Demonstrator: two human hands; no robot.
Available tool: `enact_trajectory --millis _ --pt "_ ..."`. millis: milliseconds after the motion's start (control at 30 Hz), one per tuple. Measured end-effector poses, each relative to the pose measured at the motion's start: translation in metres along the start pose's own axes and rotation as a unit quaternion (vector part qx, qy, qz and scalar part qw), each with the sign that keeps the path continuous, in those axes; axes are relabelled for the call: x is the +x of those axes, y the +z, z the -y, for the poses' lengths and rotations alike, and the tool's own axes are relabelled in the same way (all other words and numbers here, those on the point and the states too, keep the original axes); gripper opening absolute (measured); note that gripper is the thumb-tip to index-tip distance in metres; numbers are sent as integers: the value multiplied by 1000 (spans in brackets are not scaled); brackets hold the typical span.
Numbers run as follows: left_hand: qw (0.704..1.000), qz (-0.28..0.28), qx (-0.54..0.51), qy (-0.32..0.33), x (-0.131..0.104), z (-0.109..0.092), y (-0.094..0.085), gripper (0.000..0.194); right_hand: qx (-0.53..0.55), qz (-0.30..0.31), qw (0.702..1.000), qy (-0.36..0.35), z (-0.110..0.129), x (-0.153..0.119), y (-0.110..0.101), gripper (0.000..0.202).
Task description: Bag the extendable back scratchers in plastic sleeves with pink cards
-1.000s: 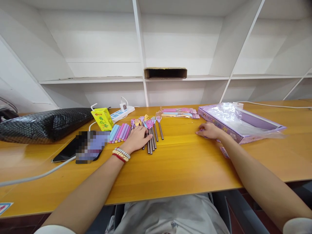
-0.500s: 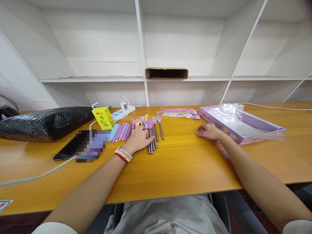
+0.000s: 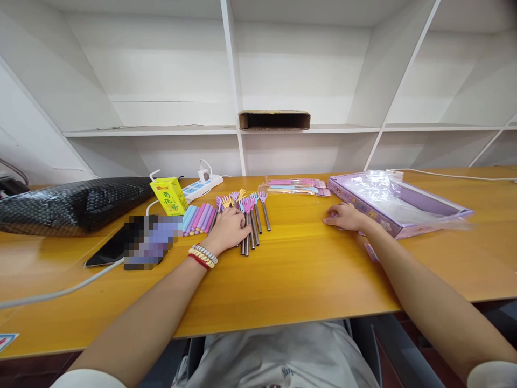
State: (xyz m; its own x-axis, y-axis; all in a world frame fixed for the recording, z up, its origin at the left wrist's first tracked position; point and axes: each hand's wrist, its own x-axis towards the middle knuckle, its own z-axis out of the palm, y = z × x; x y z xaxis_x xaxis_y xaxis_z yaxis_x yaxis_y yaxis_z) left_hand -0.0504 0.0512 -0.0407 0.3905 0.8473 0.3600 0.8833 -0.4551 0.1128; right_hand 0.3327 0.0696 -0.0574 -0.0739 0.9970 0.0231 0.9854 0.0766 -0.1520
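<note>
My left hand (image 3: 230, 230) lies palm down over part of a bunch of metal rods with colourful hand-shaped heads (image 3: 247, 206); its thumb is apart from the fingers. Just left of it sit pastel tubes (image 3: 197, 219) in pink, blue and purple. My right hand (image 3: 343, 216) rests on the table beside the left edge of a purple box (image 3: 398, 207), its fingers curled together; whether they hold anything is hidden. Clear plastic covers part of the box. Behind the rods lie packaged pink and blue sticks (image 3: 297, 186).
At the left are a yellow drink carton (image 3: 168, 196), a power strip (image 3: 202, 187), a black wrapped package (image 3: 81, 205) and a dark phone (image 3: 117, 242) with a white cable (image 3: 64, 290). A cardboard box (image 3: 274, 120) sits on the shelf.
The rods beneath my left hand have shifted slightly, with the front ends now nearer the hand. My right hand stays in the same place. The view has moved a little.
</note>
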Motion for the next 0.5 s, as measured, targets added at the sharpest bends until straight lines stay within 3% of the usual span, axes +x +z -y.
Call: enact_trajectory --millis 167,500 --pt "1000 -9 5 1 0 1 0 11 4 2 1000 1 0 0 0 52" --pt "998 -20 61 17 -1 0 -1 17 7 -4 1000 -13 -2 2 2 51"
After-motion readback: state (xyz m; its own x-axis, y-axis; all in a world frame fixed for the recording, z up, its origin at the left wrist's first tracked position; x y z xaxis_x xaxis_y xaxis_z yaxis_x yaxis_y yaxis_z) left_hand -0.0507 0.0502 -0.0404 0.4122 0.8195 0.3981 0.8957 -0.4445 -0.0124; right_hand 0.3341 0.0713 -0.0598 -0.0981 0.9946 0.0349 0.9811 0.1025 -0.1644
